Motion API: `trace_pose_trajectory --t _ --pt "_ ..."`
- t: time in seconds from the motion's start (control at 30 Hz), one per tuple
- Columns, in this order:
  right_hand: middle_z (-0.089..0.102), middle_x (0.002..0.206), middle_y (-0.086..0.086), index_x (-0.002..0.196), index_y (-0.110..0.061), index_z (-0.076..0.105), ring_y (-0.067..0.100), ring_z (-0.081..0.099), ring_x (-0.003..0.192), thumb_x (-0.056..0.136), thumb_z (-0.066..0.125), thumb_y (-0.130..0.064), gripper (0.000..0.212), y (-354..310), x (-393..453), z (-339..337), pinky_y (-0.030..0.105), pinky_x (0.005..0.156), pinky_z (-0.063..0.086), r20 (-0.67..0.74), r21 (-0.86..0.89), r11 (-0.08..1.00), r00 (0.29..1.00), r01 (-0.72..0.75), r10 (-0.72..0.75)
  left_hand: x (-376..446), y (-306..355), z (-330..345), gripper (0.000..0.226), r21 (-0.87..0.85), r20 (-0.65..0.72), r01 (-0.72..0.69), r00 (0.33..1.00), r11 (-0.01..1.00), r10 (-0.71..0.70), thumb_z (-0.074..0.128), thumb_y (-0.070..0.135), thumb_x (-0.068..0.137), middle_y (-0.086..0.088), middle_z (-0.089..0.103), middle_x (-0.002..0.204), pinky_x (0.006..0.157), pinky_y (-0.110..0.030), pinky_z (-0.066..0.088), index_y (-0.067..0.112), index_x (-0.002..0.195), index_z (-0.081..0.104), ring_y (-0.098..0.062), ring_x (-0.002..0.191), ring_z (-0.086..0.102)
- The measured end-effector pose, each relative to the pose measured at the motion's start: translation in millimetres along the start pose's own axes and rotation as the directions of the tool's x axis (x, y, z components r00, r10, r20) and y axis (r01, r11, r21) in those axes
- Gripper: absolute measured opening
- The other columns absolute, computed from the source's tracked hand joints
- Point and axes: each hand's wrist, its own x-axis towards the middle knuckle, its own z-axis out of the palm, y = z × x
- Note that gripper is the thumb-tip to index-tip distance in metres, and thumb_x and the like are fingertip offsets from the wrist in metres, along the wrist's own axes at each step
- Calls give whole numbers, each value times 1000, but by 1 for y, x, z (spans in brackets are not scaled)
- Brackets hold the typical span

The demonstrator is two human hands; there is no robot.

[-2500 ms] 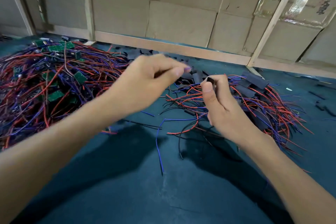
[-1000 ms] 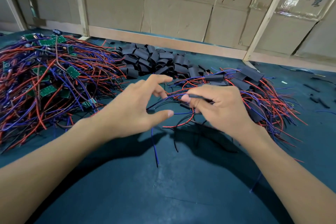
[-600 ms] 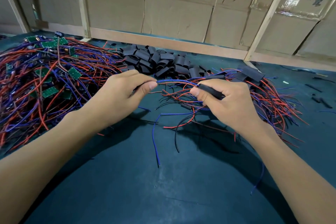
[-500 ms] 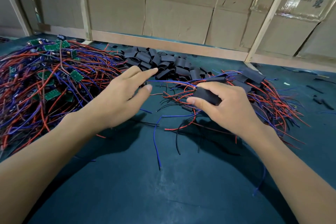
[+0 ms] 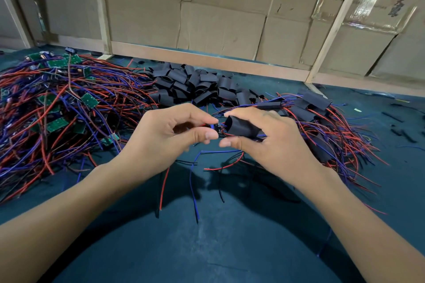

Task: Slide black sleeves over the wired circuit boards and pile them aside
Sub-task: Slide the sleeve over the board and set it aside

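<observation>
My right hand (image 5: pixel 271 145) grips a black sleeve (image 5: pixel 241 127) between thumb and fingers, its open mouth facing left. My left hand (image 5: pixel 165 135) pinches a small dark circuit board (image 5: pixel 217 127) whose end sits right at the sleeve's mouth. Red, blue and black wires (image 5: pixel 193 181) hang from the board down to the mat. Bare green boards with wires lie heaped at the left (image 5: pixel 57 108). Loose black sleeves (image 5: pixel 195 85) are piled at the back centre. Sleeved boards with wires (image 5: pixel 322 122) lie heaped at the right.
A dark teal mat (image 5: pixel 207 248) covers the work surface. Cardboard panels on a wooden frame (image 5: pixel 207 60) close off the back. A few black scraps (image 5: pixel 400 126) lie at the far right.
My left hand has taken hold of the board and brought it up to the sleeve. My right hand has turned the sleeve so its mouth faces the board.
</observation>
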Motion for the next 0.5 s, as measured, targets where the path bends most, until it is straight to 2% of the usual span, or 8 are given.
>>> trace_pose_trajectory --t 0.1,0.17,0.27,0.33,0.4,0.5 --pt "65 116 -16 115 -21 72 -12 55 95 80 78 -51 47 -2 0 3 17 88 40 54 79 997 998 17 -21 -2 1 4 23 -38 31 5 1000 999 -4 70 29 84 15 73 81 64 -14 48 24 106 76 -8 60 61" --pt "67 114 -14 114 -19 72 0 62 94 79 80 -49 47 -3 0 2 24 87 45 56 128 992 998 -7 0 -2 1 4 25 -78 54 15 998 997 -11 69 26 86 15 74 85 69 -15 51 25 110 74 -10 62 64" --pt "70 104 -13 112 -19 73 8 64 89 79 82 -46 44 -3 1 1 27 82 48 77 151 988 997 -13 2 0 1 5 19 -197 20 49 999 979 -46 73 24 84 -3 76 86 65 -25 54 17 101 70 -17 62 62" --pt "72 98 -12 110 -17 74 10 64 84 78 82 -45 43 -5 0 1 29 79 48 84 147 989 996 2 -15 0 0 5 16 -194 0 30 1000 981 -31 76 23 84 -7 74 79 61 -25 53 12 93 69 -15 64 62" --pt "72 95 -12 109 -16 74 7 63 81 78 82 -44 43 -8 -2 4 24 76 49 77 185 983 997 -5 -9 0 -2 5 13 -167 2 24 1000 986 -24 80 24 82 -5 73 76 59 -24 51 16 88 72 -11 65 62" --pt "66 86 -19 107 -15 73 -2 55 72 77 84 -41 41 -13 -5 13 9 69 40 49 253 966 998 -47 36 0 -3 6 11 -178 -7 41 999 983 -43 83 30 75 4 72 77 60 -21 49 26 82 75 -7 63 59"
